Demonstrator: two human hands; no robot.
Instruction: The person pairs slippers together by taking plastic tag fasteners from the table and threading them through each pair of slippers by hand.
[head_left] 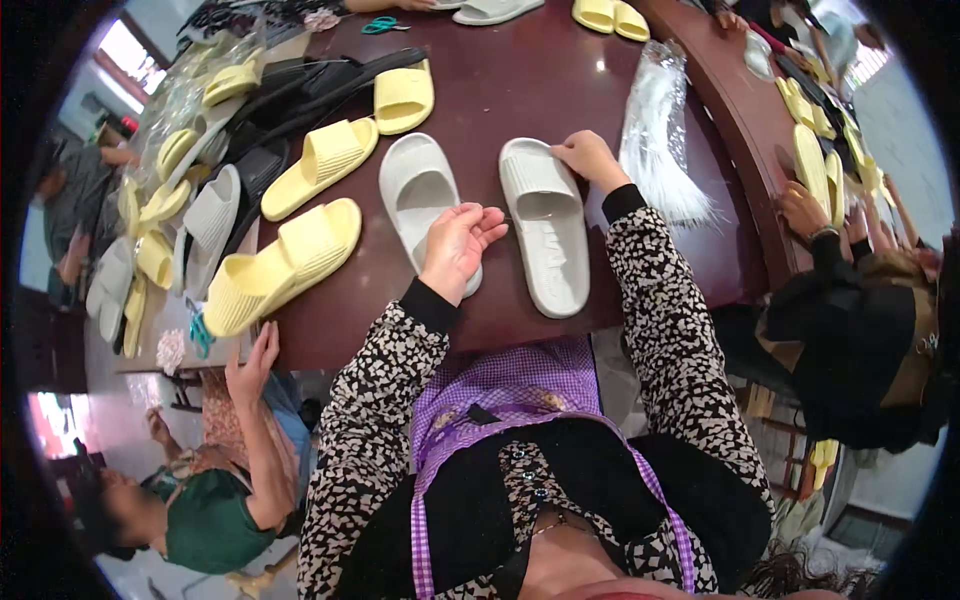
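Observation:
Two pale grey slippers lie side by side on the dark red table, toes pointing away from me. Over the left grey slipper (415,185), my left hand (462,245) is turned partly palm up, its loosely bent fingers slightly apart and reaching toward the other slipper. I see nothing in that hand. My right hand (590,160) pinches the toe edge of the right grey slipper (545,240) between thumb and fingers. Whether a thin tie is also in that pinch is too small to tell. Yellow slippers (285,265) lie in a row to the left.
A clear bag of thin white strips (660,140) lies right of my right hand. Past the yellow slippers are a black strap bundle (310,95) and heaped slippers in plastic. Teal scissors (386,25) lie at the back. Co-workers sit on both sides; one hand (252,365) reaches the table's left edge.

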